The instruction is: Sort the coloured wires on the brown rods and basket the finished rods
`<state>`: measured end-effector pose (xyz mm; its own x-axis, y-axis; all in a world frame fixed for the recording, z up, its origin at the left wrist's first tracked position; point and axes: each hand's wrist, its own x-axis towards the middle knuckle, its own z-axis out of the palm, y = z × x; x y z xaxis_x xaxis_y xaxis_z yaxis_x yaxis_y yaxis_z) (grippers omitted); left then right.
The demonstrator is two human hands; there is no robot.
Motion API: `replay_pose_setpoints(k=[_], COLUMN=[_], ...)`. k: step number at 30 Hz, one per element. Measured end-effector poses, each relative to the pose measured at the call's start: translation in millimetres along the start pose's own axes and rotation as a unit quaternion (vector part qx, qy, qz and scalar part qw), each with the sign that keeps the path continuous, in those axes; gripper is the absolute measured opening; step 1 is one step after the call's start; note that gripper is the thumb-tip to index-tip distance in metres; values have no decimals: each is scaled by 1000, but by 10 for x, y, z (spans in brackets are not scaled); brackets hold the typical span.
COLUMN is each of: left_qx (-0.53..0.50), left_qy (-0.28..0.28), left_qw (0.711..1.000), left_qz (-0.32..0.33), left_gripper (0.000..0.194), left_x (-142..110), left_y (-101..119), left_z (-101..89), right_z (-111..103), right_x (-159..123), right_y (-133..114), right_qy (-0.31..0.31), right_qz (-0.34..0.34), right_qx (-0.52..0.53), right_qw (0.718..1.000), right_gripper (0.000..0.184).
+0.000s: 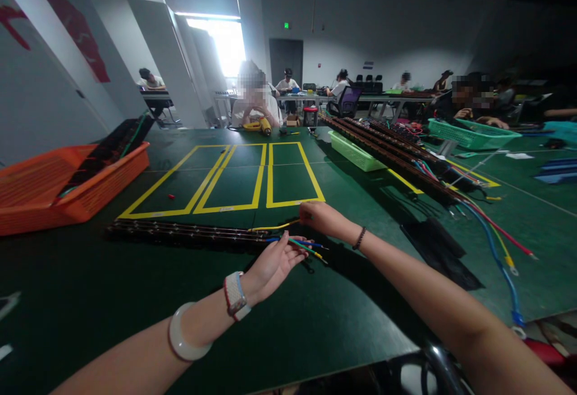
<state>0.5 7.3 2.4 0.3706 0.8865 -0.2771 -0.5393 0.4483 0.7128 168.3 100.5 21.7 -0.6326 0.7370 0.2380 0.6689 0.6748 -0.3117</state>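
A long dark wire harness point(193, 234) lies on the green table with coloured wires coming out of its right end. My left hand point(273, 266), palm up, has the blue wire point(315, 244) and the green wire point(303, 246) lying across its fingers, the thumb against them. Bare or lugged tips stick out past the fingertips. My right hand point(321, 219) pinches the end of a yellow wire point(277, 226) and draws it off to the right, apart from the others. The wire's tip is hidden in the fingers.
Yellow tape rectangles point(295, 204) mark the table point(360, 323) beyond the harness. An orange basket point(112, 172) holds dark harnesses at left. More harnesses point(383, 148) rest on a green basket point(354, 153) at right, beside a black pouch point(439, 248). Across the table sits a person near a yellow heat gun point(259, 125).
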Motion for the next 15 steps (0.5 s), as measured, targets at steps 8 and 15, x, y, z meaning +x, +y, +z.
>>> replay_pose_setpoints(k=[8, 15], left_qx=[-7, -12], left_qy=[16, 9], left_qw=[1000, 1000], left_qz=[-5, -7], left_gripper=[24, 24], left_x=[1, -1], left_y=[10, 8], left_z=[13, 11], right_z=[8, 66], right_x=[-6, 0], right_y=[-4, 73], right_qy=[75, 44], right_qz=[-78, -89], right_qx=[-80, -102], right_qw=[991, 990], right_gripper=[23, 20])
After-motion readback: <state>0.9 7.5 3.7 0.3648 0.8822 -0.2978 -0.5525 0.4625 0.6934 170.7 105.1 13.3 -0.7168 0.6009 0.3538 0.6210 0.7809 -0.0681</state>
